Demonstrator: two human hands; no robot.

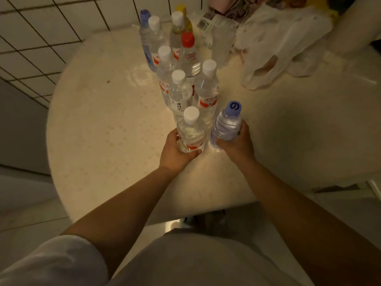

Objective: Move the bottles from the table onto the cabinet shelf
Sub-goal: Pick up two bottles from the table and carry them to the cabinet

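My left hand (175, 150) has its grip curled round the white-capped bottle (190, 131), down low near its bottom. The bottle stands straight up, cap pointing at me, and I think it sits on the round counter (92, 120) (I cannot see under it). Just beside it, my right hand (237, 144) has its grip wrapped round the purple-capped bottle (226, 124), which leans a little to the right. Both bottles are already in my hands, so neither hand has to reach. Behind them, farther from me, the other bottles (179, 65) stand close together in a bunch, still waiting. I cannot see the cabinet shelf from here, so I think I must lift both bottles straight up and turn to find it.
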